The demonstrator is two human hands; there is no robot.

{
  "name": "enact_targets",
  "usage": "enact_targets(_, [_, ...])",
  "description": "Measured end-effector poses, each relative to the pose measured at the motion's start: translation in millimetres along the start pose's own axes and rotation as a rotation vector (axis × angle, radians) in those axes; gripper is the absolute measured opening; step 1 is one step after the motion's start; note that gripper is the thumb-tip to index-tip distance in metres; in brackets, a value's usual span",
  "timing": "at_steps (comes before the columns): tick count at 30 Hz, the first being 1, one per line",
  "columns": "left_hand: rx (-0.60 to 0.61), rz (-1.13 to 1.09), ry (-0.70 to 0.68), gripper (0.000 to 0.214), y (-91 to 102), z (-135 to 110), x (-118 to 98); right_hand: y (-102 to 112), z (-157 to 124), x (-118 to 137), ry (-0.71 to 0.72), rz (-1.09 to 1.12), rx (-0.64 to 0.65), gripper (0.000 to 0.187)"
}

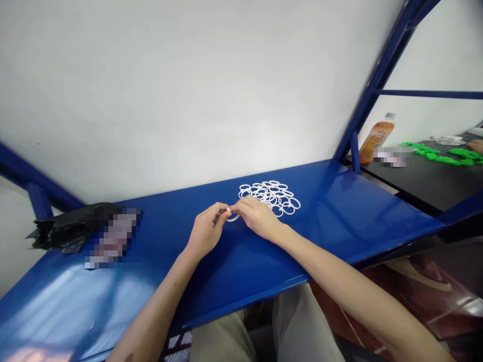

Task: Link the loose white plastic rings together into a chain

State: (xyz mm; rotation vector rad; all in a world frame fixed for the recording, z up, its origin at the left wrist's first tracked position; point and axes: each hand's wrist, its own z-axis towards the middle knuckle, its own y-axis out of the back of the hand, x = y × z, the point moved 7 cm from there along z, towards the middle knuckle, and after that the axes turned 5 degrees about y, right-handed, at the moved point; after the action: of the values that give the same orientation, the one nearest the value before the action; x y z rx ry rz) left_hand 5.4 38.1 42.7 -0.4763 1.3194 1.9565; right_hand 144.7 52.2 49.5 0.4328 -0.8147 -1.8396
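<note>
Above the blue tabletop, my left hand (207,229) and my right hand (258,215) meet, fingertips nearly touching. Both are pinched on one thin white ring (233,218), whose lower curve shows between them. A small white bit stands out at my left fingertips; its exact shape is too small to tell. Just behind and to the right of my right hand lies a flat pile of white rings (287,193), many overlapping, some with small knobs on them. My right hand hides the pile's near left part.
A crumpled black plastic bag (71,229) lies at the left of the blue table (332,221), beside a blurred-out item. Blue metal posts (372,75) frame the table against a white wall. On a dark table at right stand an orange drink bottle (377,138), green pieces (453,155) and another person's hand (476,146).
</note>
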Motion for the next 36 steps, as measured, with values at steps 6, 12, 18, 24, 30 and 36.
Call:
enact_targets(6, [0.093,0.242,0.065,0.039,-2.3,4.4,29.2,35.3,-17.1,-74.1,-0.454,-0.205,0.037,0.031])
enact_targets(12, [0.163,0.375,0.140,0.042,-8.4,3.7,66.3,56.5,-50.3,-120.8,-0.760,-0.356,0.201,0.032])
enact_targets(18, [0.187,0.386,0.128,0.043,-10.6,2.2,65.6,62.9,-55.2,-121.4,-0.826,-0.376,0.250,0.030])
enact_targets(24, [0.210,0.391,0.112,0.045,-9.7,2.1,63.0,71.3,-53.0,-120.1,-0.826,-0.411,0.141,0.032])
enact_targets(30, [0.203,0.401,0.103,0.047,-10.5,2.0,62.2,52.4,-38.9,-113.6,-0.671,-0.346,0.119,0.061])
enact_targets(36, [0.193,0.407,0.094,0.047,-10.8,1.4,62.6,14.6,-52.3,-125.5,-0.764,-0.287,0.461,0.085])
